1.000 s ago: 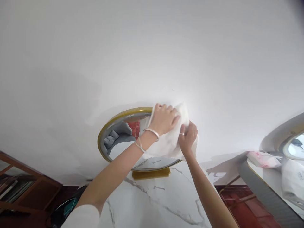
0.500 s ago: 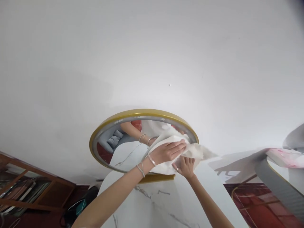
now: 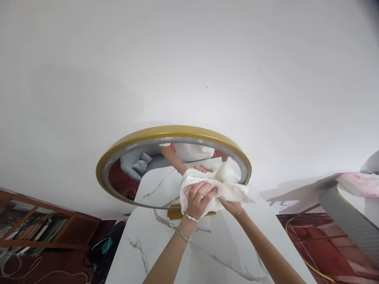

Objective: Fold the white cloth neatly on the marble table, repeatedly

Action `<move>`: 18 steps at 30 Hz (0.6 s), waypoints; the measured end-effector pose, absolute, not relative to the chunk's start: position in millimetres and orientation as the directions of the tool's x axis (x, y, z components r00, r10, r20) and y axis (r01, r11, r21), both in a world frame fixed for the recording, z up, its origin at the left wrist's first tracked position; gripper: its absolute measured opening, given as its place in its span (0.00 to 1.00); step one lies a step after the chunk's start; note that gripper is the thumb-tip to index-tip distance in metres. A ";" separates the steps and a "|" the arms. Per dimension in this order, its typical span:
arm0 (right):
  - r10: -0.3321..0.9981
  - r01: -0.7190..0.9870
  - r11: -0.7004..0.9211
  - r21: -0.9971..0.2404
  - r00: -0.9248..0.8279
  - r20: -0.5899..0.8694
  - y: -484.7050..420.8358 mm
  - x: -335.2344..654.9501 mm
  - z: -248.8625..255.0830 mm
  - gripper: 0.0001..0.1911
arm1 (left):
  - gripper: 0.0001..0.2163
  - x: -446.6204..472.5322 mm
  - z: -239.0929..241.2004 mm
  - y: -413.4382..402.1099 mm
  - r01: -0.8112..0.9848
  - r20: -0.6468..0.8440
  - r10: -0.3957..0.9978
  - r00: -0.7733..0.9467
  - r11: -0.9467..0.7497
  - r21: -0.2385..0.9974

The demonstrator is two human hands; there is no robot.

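A mirror (image 3: 160, 181) with a gold rim stands on a marble-patterned white tabletop (image 3: 222, 252), its gold base partly behind my hands. A crumpled white paper towel (image 3: 231, 189) lies against the lower right of the glass. My left hand (image 3: 199, 199), with bracelets at the wrist, presses the towel to the mirror with its fingers curled into it. Beside it on the right, my right hand (image 3: 232, 206) grips the towel's lower edge; its fingertips are hidden by the towel. Both hands and the towel are reflected in the glass.
Behind the mirror is a white wall (image 3: 189, 59). A wooden bookcase (image 3: 74, 230) stands at lower left, with a black object (image 3: 114, 244) next to the table. To the right, a pink-and-white pack (image 3: 359, 183) rests on another grey-sided table (image 3: 340, 209). Cables lie on the red floor.
My left hand has moved left and slightly down, its fingers now more curled on the towel. The right hand has shifted little. The towel is more bunched, and the view has moved slightly.
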State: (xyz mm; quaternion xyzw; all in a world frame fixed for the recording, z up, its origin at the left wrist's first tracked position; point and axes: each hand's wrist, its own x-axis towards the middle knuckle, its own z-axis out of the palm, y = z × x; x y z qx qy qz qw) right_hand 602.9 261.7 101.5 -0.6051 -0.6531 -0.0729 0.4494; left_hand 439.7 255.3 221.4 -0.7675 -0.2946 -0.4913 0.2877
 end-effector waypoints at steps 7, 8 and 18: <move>0.266 0.956 0.240 -0.170 0.103 0.958 294.3 607.8 172.8 0.15 | 0.09 474.7 342.4 287.0 0.717 0.942 -0.204 0.267 -0.611 -0.335; 0.228 0.963 0.207 -0.175 0.127 0.965 296.9 607.0 190.9 0.17 | 0.09 475.1 359.7 289.1 0.701 0.934 -0.159 0.320 -0.623 -0.346; 0.741 0.828 0.405 -0.389 -0.048 0.670 287.2 612.3 224.5 0.29 | 0.13 418.5 363.0 288.4 0.574 0.795 0.048 0.605 -0.718 -0.393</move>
